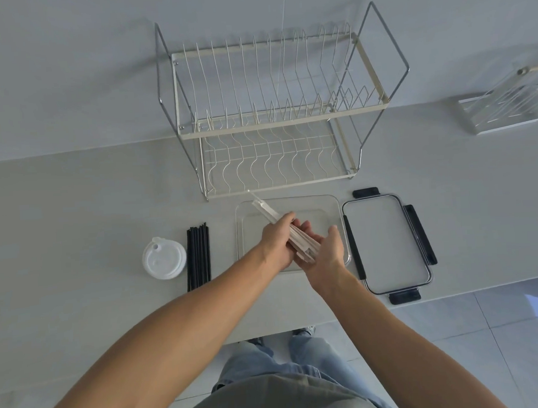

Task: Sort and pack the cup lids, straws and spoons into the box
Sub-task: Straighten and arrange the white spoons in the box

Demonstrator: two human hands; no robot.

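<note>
A clear rectangular box (323,201) stands on the counter in front of me. Over it, my left hand (276,242) and my right hand (328,253) together hold a bundle of wrapped spoons (299,239); one wrapped end (261,208) sticks out toward the box's far left corner. My left hand grips the bundle from the left, and my right palm cradles it from below. A stack of white cup lids (164,257) sits at the left. Several black straws (198,257) lie side by side between the lids and the box.
The box's lid (388,244), clear with black clips, lies flat just right of the box. A two-tier wire dish rack (272,110) stands behind the box. A second wire holder (505,104) is at the far right. The counter's front edge runs near my legs.
</note>
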